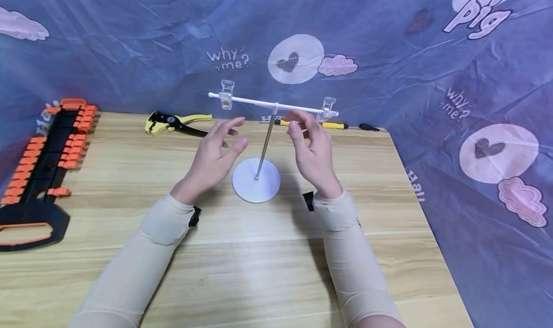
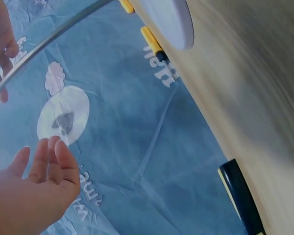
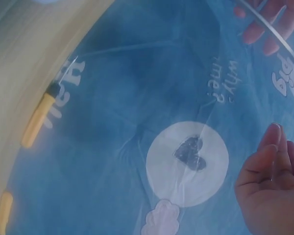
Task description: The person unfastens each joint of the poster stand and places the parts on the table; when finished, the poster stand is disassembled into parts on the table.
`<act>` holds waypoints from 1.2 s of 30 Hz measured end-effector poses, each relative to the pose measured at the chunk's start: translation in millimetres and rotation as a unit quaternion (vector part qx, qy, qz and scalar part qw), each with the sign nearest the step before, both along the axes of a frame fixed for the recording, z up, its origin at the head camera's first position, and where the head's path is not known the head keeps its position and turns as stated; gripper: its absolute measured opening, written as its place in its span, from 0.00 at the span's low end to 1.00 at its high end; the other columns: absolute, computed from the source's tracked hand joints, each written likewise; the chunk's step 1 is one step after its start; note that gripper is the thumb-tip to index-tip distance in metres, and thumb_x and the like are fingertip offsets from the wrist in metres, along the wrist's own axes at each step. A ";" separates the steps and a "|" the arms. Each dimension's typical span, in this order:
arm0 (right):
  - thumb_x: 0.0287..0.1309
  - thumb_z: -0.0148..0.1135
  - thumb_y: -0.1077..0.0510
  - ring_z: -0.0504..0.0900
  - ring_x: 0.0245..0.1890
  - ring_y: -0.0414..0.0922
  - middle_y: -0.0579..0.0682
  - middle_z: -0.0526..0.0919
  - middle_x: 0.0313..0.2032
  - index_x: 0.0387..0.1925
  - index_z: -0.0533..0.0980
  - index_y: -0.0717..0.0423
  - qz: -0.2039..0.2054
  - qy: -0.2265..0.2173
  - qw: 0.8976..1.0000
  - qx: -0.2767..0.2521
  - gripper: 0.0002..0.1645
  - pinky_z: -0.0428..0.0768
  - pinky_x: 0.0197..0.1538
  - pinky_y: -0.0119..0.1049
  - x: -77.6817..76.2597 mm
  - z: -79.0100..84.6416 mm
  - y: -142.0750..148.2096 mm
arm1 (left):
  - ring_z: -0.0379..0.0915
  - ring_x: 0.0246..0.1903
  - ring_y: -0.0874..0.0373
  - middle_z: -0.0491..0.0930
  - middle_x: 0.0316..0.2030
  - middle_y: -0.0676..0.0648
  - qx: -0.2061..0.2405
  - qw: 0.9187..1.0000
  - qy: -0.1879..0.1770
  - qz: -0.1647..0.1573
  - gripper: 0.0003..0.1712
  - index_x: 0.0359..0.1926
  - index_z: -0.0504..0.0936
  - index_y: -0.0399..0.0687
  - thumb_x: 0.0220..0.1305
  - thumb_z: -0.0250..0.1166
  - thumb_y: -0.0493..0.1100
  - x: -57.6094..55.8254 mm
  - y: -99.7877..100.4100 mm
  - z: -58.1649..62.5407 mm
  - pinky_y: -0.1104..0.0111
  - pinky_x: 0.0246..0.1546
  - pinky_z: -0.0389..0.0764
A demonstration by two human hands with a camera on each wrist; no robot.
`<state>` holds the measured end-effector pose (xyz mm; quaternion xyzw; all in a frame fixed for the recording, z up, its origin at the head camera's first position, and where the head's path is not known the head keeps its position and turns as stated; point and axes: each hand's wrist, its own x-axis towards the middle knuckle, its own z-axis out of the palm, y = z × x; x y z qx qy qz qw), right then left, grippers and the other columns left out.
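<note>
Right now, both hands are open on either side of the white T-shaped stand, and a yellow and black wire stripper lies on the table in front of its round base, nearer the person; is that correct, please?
Not quite. The wire stripper lies behind the stand, at the table's far edge, as the head view shows. The left hand and right hand are indeed open either side of it.

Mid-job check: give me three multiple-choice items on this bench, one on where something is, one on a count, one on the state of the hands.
1. Where does the orange and black rack lie?
A. table's left edge
B. behind the stand
C. table's right edge

2. How many clear clips hang on the white stand's crossbar?
A. one
B. two
C. four

3. What are the left hand and right hand doing?
A. both gripping the pole
B. one holding pliers
C. open beside the pole, holding nothing

Answers: 1 A, it lies far left; 2 B, one clip near each end; 3 C, fingers relaxed either side, apart from the pole.
</note>
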<state>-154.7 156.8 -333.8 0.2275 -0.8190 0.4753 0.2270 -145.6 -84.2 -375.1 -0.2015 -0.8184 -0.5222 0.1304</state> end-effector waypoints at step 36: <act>0.83 0.45 0.50 0.85 0.38 0.46 0.66 0.85 0.56 0.61 0.76 0.69 0.137 -0.116 0.977 -0.118 0.27 0.76 0.39 0.34 -2.3 8.1 -12.5 | 0.81 0.58 0.49 0.80 0.63 0.41 -0.006 0.997 -0.027 -0.074 0.29 0.75 0.71 0.43 0.78 0.63 0.43 15.0 25.7 -3.9 0.60 0.44 0.80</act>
